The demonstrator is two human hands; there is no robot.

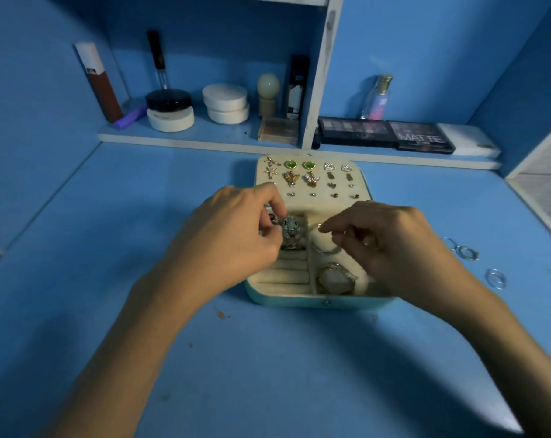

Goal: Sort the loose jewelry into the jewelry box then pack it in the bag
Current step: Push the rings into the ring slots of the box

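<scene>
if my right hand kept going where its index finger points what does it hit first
Most likely the sparkly ring pinched by the left hand; the right hand points across at it, though depth is unclear.

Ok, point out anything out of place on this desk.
Silver rings lie loose on the desk, right of the open jewelry box, unsorted. Brown crumbs dot the desk by the box's front left corner. The left hand pinches a sparkly ring over the box. Nothing looks spilled or broken.
</scene>
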